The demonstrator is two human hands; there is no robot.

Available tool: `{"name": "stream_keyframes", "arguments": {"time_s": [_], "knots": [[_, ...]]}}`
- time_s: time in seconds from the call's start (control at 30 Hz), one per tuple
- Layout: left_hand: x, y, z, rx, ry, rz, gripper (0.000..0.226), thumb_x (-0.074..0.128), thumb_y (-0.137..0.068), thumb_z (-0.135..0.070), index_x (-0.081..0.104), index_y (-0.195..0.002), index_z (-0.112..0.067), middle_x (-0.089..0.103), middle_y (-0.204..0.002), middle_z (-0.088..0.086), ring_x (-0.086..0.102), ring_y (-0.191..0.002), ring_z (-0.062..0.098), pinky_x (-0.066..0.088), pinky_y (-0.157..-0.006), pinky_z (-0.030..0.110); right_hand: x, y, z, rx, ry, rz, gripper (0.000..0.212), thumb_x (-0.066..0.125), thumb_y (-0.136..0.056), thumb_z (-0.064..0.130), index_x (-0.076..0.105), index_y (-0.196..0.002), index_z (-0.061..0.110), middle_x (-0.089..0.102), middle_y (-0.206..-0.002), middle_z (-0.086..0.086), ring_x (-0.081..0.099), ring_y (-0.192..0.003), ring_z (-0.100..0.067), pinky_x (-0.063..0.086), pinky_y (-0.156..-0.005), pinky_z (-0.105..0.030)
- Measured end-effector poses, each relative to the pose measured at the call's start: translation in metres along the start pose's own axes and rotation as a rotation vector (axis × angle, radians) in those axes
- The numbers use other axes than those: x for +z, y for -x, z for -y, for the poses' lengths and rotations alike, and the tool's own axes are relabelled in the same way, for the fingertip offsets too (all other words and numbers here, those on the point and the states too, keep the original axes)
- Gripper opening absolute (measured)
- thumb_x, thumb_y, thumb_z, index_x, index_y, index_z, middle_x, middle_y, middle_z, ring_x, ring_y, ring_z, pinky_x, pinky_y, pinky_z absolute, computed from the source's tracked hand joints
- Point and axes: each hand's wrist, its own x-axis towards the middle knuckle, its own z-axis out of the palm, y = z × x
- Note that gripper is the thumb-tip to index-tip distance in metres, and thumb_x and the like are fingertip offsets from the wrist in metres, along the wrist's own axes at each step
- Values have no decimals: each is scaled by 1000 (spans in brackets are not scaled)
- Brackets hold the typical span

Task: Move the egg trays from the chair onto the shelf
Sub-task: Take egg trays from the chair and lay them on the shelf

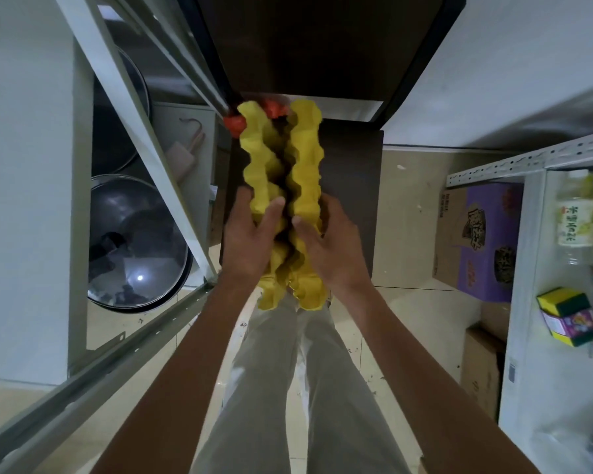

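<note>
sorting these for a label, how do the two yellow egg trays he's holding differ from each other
The left yellow tray is gripped by the left hand; the right yellow tray by the right hand. The left tray's far end touches the orange tray; the right tray's end stands beside it. Both are yellow, wavy-edged, held on edge over the chair.

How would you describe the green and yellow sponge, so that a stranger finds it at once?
Look at the white metal shelf on the right side. On its board, below the clear bottle, lies the sponge upon a colourful small packet. Only it has a dark green top over a yellow body.
</note>
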Motion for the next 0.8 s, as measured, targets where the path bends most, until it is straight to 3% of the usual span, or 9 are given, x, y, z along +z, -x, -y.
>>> {"name": "stream_keyframes", "arguments": {"time_s": [0.13,0.23,0.37,0.47,0.6,0.7,0.8], "knots": [[-33,-15,21,-37,-66,-153,43,58,-93,-63,51,-112,-26,67,-101,7,66,-95,30,58,-85,47,-30,-6,-22,20,71,-144,25,56,-104,43,64,-110,20,71,-93,0,69,-83,-19,59,-76,-45],[-54,-22,35,-45,-129,-224,54,55,-91,-68,51,-116,-21,63,-106,14,63,-99,37,56,-86,57,-54,-10,-40,-26,9,-174,27,54,-106,41,68,-105,17,72,-86,-5,69,-77,-22,55,-65,-37],[-55,-18,43,-65,-136,-230,56,55,-91,-70,54,-119,-22,64,-108,8,63,-102,33,56,-88,57,-67,-13,-57,22,-169,-116,22,58,-104,42,72,-110,26,78,-95,5,74,-87,-8,62,-78,-30],[-42,-10,38,-65,-149,-207,57,53,-88,-76,54,-115,-25,64,-110,4,64,-98,29,56,-87,55,-70,-13,-74,106,-434,-10,25,58,-105,39,71,-123,27,77,-120,3,75,-109,-18,63,-88,-40],[-27,1,33,1,-295,-193,56,48,-90,-79,46,-119,-32,61,-120,0,61,-96,25,54,-82,47,-64,-17,-106,267,-732,59,43,50,-110,32,52,-148,14,65,-144,-8,66,-127,-31,58,-97,-51],[-21,5,29,59,-395,-189,61,41,-90,-83,45,-122,-31,56,-124,-2,61,-99,24,44,-76,37,-51,-26,-134,441,-745,-25,46,52,-108,32,49,-149,12,59,-149,-12,60,-132,-36,51,-105,-59],[-18,8,27,91,-443,-187,67,31,-92,-83,48,-123,-26,57,-122,-1,63,-103,26,42,-74,35,-35,-35,-150,556,-673,-28,46,52,-108,34,48,-149,15,59,-147,-12,61,-128,-37,52,-101,-58]]}}
